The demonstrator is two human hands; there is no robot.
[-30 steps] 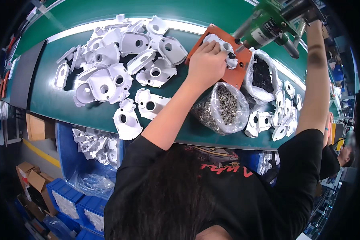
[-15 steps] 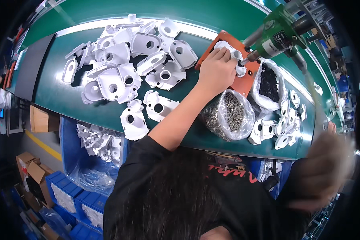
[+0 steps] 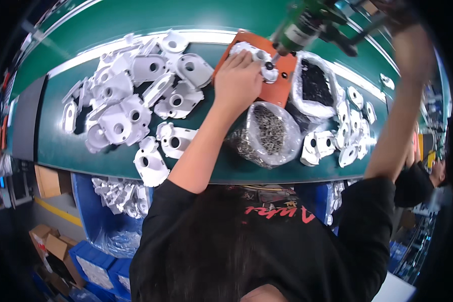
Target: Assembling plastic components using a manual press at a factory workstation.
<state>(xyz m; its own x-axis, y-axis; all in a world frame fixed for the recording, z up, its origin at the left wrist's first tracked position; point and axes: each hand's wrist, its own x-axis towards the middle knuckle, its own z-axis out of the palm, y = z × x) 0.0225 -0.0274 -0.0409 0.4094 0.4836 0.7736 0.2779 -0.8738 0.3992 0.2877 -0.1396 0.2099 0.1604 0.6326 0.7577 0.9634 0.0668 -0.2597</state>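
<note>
The white housing (image 3: 270, 76) lies on the orange plate (image 3: 278, 93), directly under the left hand (image 3: 241, 75), which grasps it from above. The right hand (image 3: 398, 19) is raised near the green power tool (image 3: 309, 22); blur conceals its grip. The tool bears 1 blurred pale label (image 3: 297, 35); the black shirt (image 3: 206, 241) carries red lettering (image 3: 282, 214).

I make out red script (image 3: 282, 214) across the front of the black shirt (image 3: 287, 249) on my remote feed; the pale label (image 3: 296, 35) on the green machine (image 3: 332, 19) is too blurred to read.
</note>
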